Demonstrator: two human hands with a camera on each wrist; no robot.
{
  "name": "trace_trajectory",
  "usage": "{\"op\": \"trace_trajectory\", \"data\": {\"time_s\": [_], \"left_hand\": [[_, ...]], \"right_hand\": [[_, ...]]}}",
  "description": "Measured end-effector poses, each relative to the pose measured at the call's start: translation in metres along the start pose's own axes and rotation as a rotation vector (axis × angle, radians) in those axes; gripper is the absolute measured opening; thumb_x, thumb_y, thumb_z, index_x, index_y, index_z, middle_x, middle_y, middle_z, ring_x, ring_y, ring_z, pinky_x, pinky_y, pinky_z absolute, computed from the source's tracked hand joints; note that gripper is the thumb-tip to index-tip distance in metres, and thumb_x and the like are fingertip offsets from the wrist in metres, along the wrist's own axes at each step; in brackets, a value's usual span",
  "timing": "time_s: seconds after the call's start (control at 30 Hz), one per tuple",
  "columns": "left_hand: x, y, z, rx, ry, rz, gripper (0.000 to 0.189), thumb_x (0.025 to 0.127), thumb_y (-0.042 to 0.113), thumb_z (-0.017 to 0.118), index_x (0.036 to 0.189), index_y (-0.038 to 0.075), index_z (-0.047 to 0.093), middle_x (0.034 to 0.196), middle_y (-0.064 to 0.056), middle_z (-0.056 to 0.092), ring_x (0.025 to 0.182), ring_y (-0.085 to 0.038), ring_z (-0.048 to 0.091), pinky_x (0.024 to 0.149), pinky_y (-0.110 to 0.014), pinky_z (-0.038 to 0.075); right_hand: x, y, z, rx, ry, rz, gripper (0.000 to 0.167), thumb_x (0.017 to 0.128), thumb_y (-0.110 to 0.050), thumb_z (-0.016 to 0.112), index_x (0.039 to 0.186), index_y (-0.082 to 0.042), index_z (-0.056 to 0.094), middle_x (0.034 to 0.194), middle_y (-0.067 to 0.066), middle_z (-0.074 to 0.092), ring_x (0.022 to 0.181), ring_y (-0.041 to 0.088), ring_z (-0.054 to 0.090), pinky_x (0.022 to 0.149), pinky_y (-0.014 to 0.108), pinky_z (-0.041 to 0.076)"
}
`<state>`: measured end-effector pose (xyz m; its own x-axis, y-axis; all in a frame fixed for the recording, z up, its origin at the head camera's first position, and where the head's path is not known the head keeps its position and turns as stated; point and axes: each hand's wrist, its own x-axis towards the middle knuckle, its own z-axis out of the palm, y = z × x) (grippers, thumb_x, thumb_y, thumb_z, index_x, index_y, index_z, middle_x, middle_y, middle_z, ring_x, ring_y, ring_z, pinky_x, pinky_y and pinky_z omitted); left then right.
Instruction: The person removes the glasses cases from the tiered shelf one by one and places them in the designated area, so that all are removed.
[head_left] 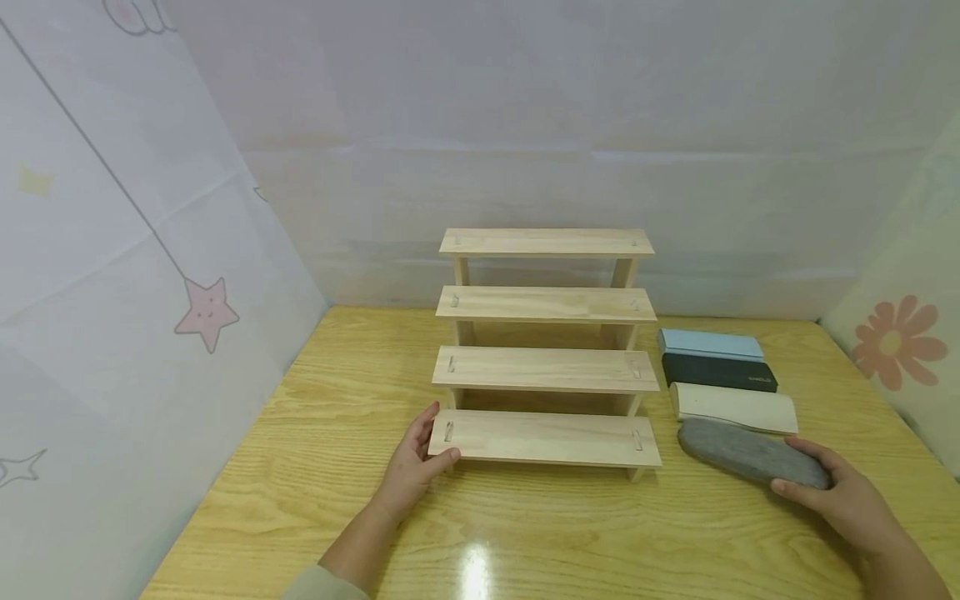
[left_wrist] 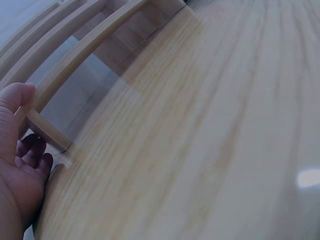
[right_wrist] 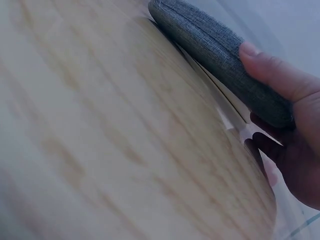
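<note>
A pale wooden stepped display rack (head_left: 551, 438) with several tiers stands mid-table. My left hand (head_left: 407, 469) grips the left end of its lowest step, thumb at the front edge, other fingers around the side. The left wrist view shows the thumb on the board (left_wrist: 62, 75) and curled fingers beside the leg below. At the right, my right hand (head_left: 851, 507) holds the right end of a grey fabric-covered glasses case (head_left: 738, 450). In the right wrist view, the thumb presses on top of the case and the fingers curl beneath; its near end looks raised off the table.
Behind the grey case lie a cream case (head_left: 735, 406), a black case (head_left: 716, 372) with small lettering and a light blue case (head_left: 712, 342), side by side. The wood-grain table (head_left: 315, 433) is bordered by printed cloth walls (head_left: 525, 100) at back and sides.
</note>
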<state>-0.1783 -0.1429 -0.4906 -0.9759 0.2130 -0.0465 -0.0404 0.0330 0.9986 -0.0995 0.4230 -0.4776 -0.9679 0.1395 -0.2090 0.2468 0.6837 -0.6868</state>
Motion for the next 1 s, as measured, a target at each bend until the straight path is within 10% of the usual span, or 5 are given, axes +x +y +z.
{"op": "trace_trajectory", "data": {"time_s": [1.0], "left_hand": [[0.001, -0.001, 0.000, -0.018, 0.004, 0.004, 0.085, 0.087, 0.007, 0.072, 0.156, 0.014, 0.023, 0.153, -0.017, 0.038, 0.129, -0.030, 0.048, 0.090, -0.019, 0.050]], "right_hand": [[0.006, 0.012, 0.004, -0.052, 0.155, 0.086, 0.102, 0.090, -0.054, 0.064, 0.155, 0.000, 0.008, 0.148, 0.042, 0.021, 0.130, 0.060, 0.029, 0.102, 0.070, 0.026]]}}
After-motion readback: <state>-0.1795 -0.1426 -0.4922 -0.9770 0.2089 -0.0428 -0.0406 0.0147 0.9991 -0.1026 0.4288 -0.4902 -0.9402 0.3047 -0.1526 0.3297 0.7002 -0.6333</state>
